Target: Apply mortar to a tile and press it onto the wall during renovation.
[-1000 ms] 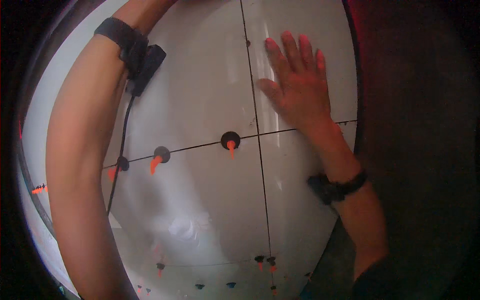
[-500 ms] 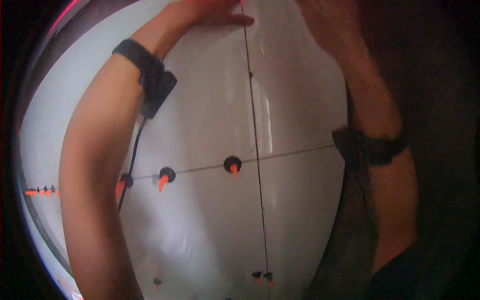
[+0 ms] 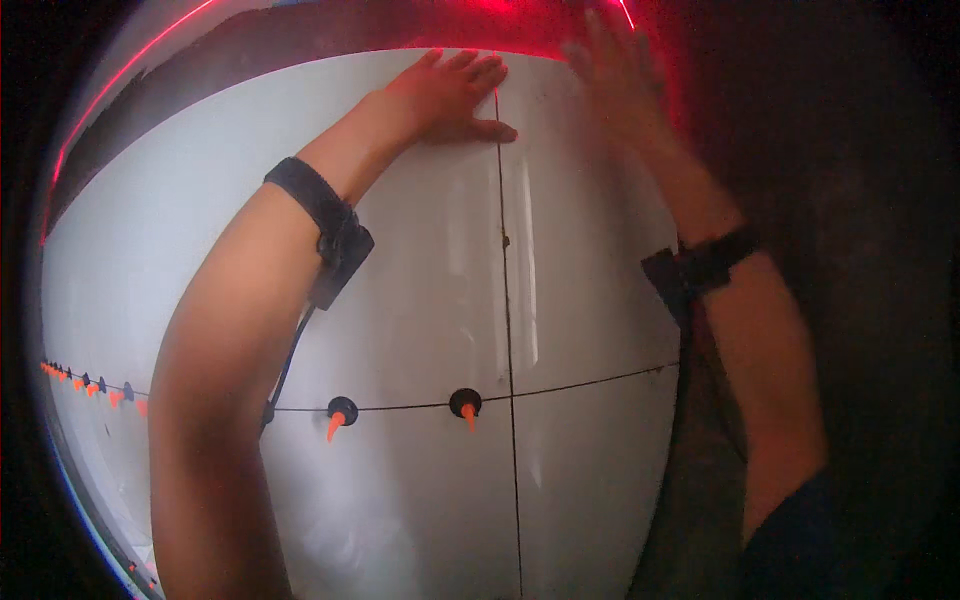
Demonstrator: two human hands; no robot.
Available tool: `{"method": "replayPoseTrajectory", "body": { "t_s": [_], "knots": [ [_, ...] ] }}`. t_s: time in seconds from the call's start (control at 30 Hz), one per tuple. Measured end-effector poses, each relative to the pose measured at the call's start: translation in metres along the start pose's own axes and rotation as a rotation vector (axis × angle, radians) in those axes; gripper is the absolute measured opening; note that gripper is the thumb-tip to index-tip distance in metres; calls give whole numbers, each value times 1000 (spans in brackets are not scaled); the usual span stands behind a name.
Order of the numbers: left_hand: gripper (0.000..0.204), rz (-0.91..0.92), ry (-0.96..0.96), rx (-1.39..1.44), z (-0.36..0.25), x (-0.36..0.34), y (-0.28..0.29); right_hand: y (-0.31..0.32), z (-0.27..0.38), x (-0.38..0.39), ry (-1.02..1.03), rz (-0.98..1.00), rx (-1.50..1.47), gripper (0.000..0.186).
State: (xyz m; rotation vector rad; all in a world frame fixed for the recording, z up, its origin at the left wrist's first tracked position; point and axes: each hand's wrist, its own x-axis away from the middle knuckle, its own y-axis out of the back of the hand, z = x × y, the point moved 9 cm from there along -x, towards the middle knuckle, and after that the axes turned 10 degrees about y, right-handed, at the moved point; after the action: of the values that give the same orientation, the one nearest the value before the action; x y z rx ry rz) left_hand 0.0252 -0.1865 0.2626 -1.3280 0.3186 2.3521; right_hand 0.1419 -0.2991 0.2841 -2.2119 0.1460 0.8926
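Note:
My left hand point(image 3: 450, 100) lies flat, fingers spread, on a large pale glossy tile point(image 3: 420, 240) near its far edge. Its thumb reaches over the dark joint point(image 3: 507, 300) running lengthwise between two tiles. At the far end of the right-hand tile point(image 3: 590, 270) is my right hand point(image 3: 620, 90), smeared by motion, its fingers stretched out and nothing seen in them. Whether it touches the tile I cannot tell. Each forearm wears a black strap, the left strap point(image 3: 310, 190) and the right strap point(image 3: 725, 260), with a dark block on it.
Along the cross joint sit black round pieces with orange tips, such as the middle piece point(image 3: 466, 404) and its left neighbour point(image 3: 342, 412); several more run off left. A red laser line point(image 3: 130, 70) crosses beyond the tiles. Dark shadow lies to the right.
The view has shifted, so tiles and arms sit lower and both hands show whole. My left hand keeps its place by the joint. My right hand is moving and blurred.

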Motion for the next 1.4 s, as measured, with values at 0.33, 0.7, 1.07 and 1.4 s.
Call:
{"method": "replayPoseTrajectory", "body": {
  "t_s": [0.33, 0.7, 1.07, 1.4],
  "knots": [
    [92, 59, 10, -49, 2, 10, 8, -18, 47, 32, -292, 387, -203, 75],
    [77, -6, -71, -53, 104, 26, 267, 181, 31, -147, -209, 399, -265, 71],
    [88, 274, -262, 107, 71, 71, 293, 289, 101, -86, -206, 628, -441, 76],
    [65, 194, -12, 241, 68, 180, 278, 315, 172, -9, -221, 683, -624, 88]
  ]
}}
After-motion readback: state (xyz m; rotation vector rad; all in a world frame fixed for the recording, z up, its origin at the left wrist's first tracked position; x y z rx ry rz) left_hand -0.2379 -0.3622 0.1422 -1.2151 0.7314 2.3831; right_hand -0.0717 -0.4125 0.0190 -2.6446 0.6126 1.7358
